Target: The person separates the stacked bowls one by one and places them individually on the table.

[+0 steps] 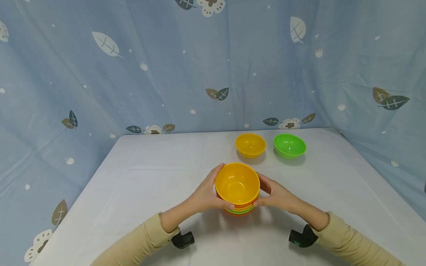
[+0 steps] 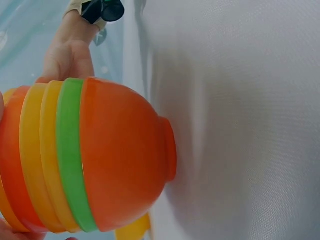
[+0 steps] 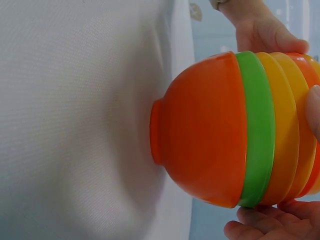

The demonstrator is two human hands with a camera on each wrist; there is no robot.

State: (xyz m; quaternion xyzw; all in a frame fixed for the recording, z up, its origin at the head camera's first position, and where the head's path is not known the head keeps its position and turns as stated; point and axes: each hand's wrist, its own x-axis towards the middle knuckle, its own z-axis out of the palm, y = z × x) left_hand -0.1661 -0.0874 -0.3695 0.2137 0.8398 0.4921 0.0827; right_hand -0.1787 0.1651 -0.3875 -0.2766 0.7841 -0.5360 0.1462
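Tan sleeves (image 1: pixel 139 240) reach in from the lower corners of the head view, each with a black device (image 1: pixel 303 236) at the cuff. Beyond them the person's left grip (image 1: pixel 206 195) and right grip (image 1: pixel 279 194), both bare hands, curl round opposite sides of a stack of bowls (image 1: pixel 239 210), thumbs on the near side. It is upright at the near middle of the white-covered bench (image 1: pixel 159 159), with a top yellow bowl (image 1: pixel 237 184) uppermost. Toward the rear edge, a loose yellow bowl (image 1: pixel 250 146) and a loose green bowl (image 1: pixel 289 146) sit mouth up, side by side with a small gap between. Behind hangs a blue cloth (image 1: pixel 166 74) printed with leaves and flowers.

From the left wrist, the stack appears sideways, foot to the right. Counting from the foot, the layers run orange, green, yellow, yellow, orange and yellow. The left grip shows only at the left edge and lower corner; the right grip is across the stack.

From the right wrist, the right grip's fingers touch the layers from below, with its thumb at the right edge. Shadow spreads beside the orange foot; the stack seems just clear of the bench, though this angle makes contact hard to judge
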